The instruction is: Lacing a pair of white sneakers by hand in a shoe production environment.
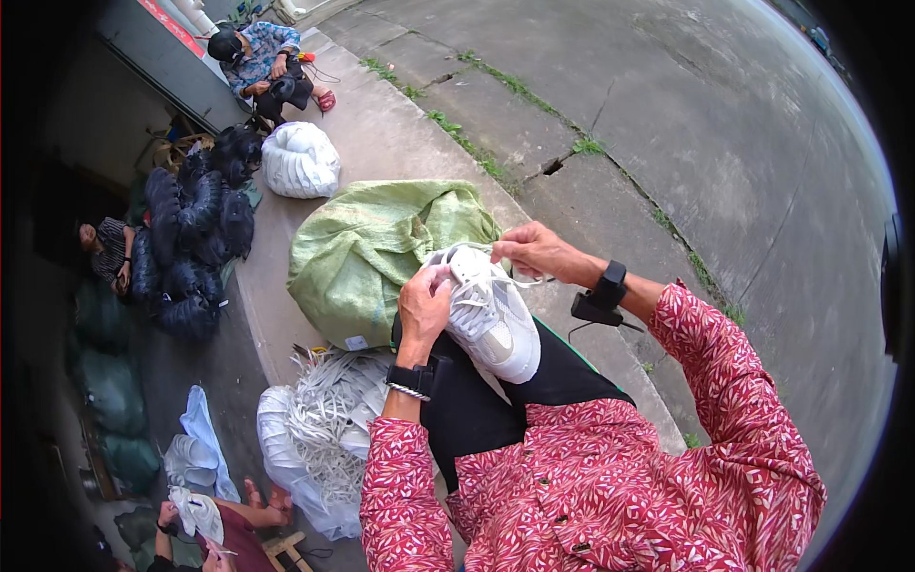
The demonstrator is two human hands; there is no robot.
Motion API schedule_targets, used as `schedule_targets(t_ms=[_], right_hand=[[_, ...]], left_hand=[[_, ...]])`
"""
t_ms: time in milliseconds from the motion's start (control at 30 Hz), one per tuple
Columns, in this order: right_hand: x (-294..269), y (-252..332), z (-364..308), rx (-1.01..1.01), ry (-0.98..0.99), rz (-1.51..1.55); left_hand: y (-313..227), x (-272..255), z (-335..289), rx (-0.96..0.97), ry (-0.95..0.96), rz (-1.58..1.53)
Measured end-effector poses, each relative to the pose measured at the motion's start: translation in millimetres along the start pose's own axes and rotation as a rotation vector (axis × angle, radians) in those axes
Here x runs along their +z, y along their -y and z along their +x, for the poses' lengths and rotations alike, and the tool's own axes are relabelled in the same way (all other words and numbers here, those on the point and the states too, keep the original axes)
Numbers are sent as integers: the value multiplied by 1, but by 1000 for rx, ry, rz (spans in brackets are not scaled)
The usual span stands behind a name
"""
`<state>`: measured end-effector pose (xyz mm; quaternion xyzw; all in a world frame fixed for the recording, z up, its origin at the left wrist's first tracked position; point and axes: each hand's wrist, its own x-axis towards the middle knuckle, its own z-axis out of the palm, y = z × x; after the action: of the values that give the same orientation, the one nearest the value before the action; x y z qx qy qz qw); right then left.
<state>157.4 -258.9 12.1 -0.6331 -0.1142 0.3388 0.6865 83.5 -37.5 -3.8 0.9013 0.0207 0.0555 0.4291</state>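
Note:
A white sneaker [496, 329] with greyish mesh panels rests on my lap, its toe toward me and its collar toward the green sack. My left hand [424, 307] is closed on the shoe's left side, thumb near the upper eyelets. At the shoe's upper right, my right hand [545, 254] pinches a white shoelace [524, 283] between thumb and fingers. More lace crosses the tongue in loose strands. Both wrists carry black bands with small devices.
A green woven sack [357, 257] stands just beyond my knees. To my left, a clear plastic bag [281, 448] holds a heap of white laces [338, 419]. Farther off are a white bundle [300, 160], black bundles [195, 224] and several seated people. Cracked concrete [724, 181] extends right.

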Motion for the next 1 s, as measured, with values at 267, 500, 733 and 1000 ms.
schedule_targets(t_ms=[267, 500, 733, 1000], right_hand=[[25, -10, 23, -172, 141, -446], [30, -1, 25, -186, 110, -595], [47, 4, 28, -602, 40, -1338], [24, 18, 32, -310, 122, -810]], left_hand=[[3, -5, -3, -44, 60, -212], [3, -7, -6, 50, 60, -236], [9, -5, -9, 130, 26, -186], [8, -4, -10, 143, 11, -167]])
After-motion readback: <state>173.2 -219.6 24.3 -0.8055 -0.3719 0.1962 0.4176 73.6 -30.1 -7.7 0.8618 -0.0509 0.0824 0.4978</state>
